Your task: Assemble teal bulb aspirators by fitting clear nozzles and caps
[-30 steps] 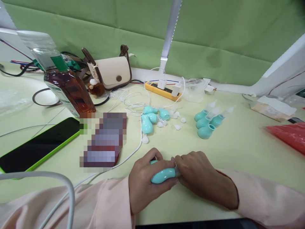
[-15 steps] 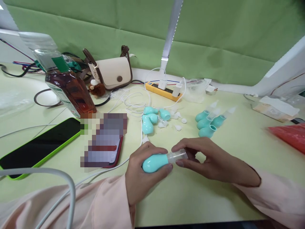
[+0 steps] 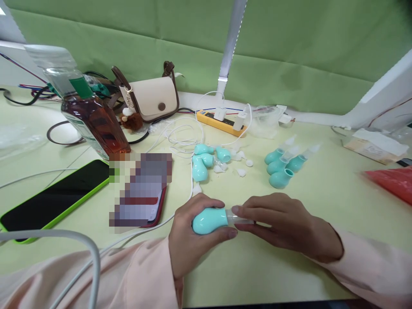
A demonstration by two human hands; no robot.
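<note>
My left hand [image 3: 189, 244] is wrapped round a turquoise squeeze bulb [image 3: 209, 221], which lies on its side with its neck to the right. A clear plastic tube [image 3: 231, 216] sits at the bulb's neck. The fingers of my right hand [image 3: 280, 223] are closed about that tube and hide most of it. Beyond my right hand stand several turquoise bulbs [image 3: 279, 178]; some carry clear nozzles, and the front one has a bare round mouth. More turquoise bulbs [image 3: 200, 169] lie in the middle beside small white tips [image 3: 241, 172].
To the left are a green-cased phone [image 3: 58, 197], a second phone [image 3: 144, 197] partly blurred out, and a bottle of dark liquid [image 3: 96, 122]. A handbag [image 3: 154, 98], a yellow power strip [image 3: 222, 124] and white cables stand behind. A red bag [image 3: 392, 182] lies at right.
My right hand has turned over the clear tube, its fingers now straighter and covering more of it. My left hand keeps the bulb in nearly the same place.
</note>
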